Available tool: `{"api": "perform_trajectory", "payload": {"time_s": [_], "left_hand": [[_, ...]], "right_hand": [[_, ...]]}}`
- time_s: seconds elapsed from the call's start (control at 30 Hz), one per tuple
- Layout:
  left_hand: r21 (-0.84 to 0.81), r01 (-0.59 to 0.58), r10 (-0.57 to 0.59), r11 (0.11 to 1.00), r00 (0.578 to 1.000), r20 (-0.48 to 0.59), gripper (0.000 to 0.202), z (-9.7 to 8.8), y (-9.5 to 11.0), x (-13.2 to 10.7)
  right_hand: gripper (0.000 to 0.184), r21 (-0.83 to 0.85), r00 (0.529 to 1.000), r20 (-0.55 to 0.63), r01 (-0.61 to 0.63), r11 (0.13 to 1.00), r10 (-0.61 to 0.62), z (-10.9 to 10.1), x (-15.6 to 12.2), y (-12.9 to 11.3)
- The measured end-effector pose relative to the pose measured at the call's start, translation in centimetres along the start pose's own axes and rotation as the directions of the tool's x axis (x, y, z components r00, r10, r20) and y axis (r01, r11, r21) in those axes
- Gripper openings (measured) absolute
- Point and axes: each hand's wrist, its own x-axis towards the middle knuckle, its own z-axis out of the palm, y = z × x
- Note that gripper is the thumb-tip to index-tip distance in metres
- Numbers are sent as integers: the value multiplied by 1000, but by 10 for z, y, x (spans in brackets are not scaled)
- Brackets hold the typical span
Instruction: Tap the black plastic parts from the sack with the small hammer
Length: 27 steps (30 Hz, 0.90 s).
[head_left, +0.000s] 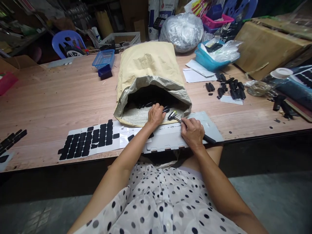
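A large cream woven sack [151,60] lies with its mouth facing me, and dark pieces show inside. My left hand [156,114] is at the sack's lower lip, fingers curled around a slim black piece [166,110] whose end sticks out past the fingertips. My right hand [193,132] grips a small hammer [177,119] by its handle. The hammer's metal head rests near the sack's lip, just right of my left hand, and the black handle end pokes out behind my right hand. Under both hands lies a pale grey board [168,138].
Left on the table are sheets of black rounded pads [80,143] and a blue basket [104,59]. At right lie several black parts [232,87], a clear jar [259,88], a turquoise basin [212,60] and a cardboard box [270,45]. The table's front edge runs close before me.
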Motion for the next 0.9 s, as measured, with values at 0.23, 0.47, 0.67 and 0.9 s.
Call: {"api": "perform_trajectory", "payload": {"time_s": [0.23, 0.47, 0.67, 0.9], "left_hand": [[-72, -98, 99, 993, 995, 8, 7, -38, -11, -46], [-139, -121, 132, 983, 989, 70, 8, -30, -26, -102], [-171, -98, 106, 980, 994, 36, 13, -17, -28, -101], [-199, -66, 79, 978, 995, 56, 15, -16, -28, -99]], "right_hand": [[28, 4, 999, 33, -29, 1000, 29, 1, 0, -2], [28, -10, 999, 48, -11, 1000, 11, 1, 3, 2], [30, 47, 999, 39, 34, 998, -35, -9, 2, 4], [32, 347, 994, 23, 96, 933, -111, -38, -16, -15]]}}
